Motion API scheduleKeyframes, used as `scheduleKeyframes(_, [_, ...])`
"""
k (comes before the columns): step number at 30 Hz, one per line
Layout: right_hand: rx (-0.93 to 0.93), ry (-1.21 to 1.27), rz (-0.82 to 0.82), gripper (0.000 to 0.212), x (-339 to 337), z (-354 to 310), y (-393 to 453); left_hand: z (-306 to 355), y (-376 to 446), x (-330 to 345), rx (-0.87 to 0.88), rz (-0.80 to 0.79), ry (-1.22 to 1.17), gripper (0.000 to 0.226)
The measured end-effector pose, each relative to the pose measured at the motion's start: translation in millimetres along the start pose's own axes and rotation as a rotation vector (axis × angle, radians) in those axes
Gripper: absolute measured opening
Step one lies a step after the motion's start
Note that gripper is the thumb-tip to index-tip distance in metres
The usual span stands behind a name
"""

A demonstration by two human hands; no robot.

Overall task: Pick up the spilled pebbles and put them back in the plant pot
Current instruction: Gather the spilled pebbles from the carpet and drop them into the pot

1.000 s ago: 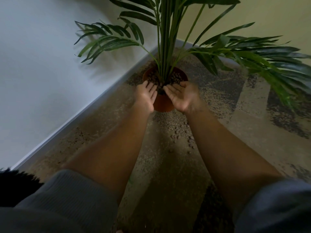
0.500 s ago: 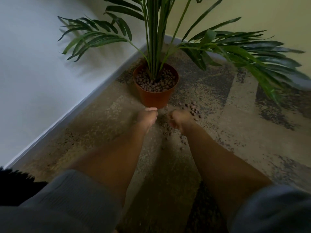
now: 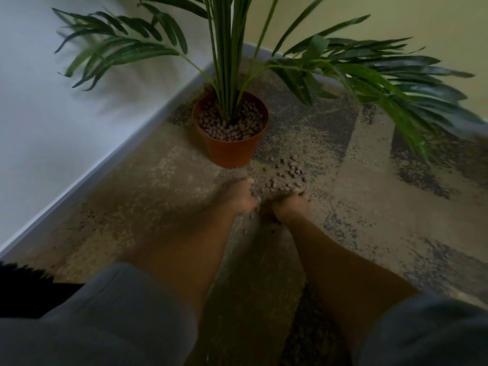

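Note:
A terracotta plant pot (image 3: pixel 230 152) stands on the patterned floor with a palm growing from it, and brown pebbles (image 3: pixel 232 129) fill its top. Spilled pebbles (image 3: pixel 288 173) lie in a loose patch just right of the pot's base. A few more pebbles (image 3: pixel 247 229) are scattered between my wrists. My left hand (image 3: pixel 237 197) and my right hand (image 3: pixel 290 207) rest side by side on the floor at the near edge of the patch. Both are palm down with fingers curled. Whether pebbles are inside the curled fingers is hidden.
Long palm fronds (image 3: pixel 383 75) spread right, over the floor beyond the spill, and left (image 3: pixel 113 51) toward the white wall. A pale baseboard (image 3: pixel 105 165) runs diagonally at the left. The mottled brown and grey floor covering (image 3: pixel 369 207) extends right.
A second ago my hands were cupped at the pot's rim. They dropped to the floor in front of the pot and now sit a little nearer to me, against the spilled pebbles.

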State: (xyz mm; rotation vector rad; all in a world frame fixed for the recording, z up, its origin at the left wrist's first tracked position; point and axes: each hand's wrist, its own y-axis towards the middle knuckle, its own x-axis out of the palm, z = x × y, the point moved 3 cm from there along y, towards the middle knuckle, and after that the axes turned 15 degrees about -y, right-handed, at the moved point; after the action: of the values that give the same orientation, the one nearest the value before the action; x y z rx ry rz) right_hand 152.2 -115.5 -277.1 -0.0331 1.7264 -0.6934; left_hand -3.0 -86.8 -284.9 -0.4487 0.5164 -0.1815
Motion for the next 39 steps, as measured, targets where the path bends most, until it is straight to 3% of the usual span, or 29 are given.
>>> scheduleKeyframes(6, [-0.15, 0.019, 0.014, 0.039, 10.2, 7.8, 7.2, 4.7, 6.3, 17.1, 0.024, -0.066, 0.202, 0.066])
scheduleKeyframes(11, [-0.339, 0.006, -0.004, 0.026, 11.6, 8.1, 7.2, 4.4, 5.2, 21.6, 0.068, -0.111, 0.382, 0.046])
scheduleKeyframes(16, [-0.454, -0.063, -0.046, 0.027, 17.9, 9.8, 6.0, -3.1, -5.7, 24.0, 0.126, -0.132, 0.417, 0.03])
scheduleKeyframes(24, [-0.466, -0.209, -0.075, 0.073, 22.0, 7.7, -3.3, -16.3, -22.3, 18.2, 0.103, -0.203, 0.401, 0.023])
scheduleKeyframes(32, [-0.501, -0.119, 0.024, 0.048, 28.6, 12.2, -13.0, -25.8, -36.8, 16.2, 0.15, -0.306, 0.415, 0.053])
scheduleKeyframes(39, [-0.552, -0.2, 0.051, 0.037, 28.4, 7.4, -25.8, -23.8, -45.2, 12.0, 0.154, -0.218, 0.367, 0.033])
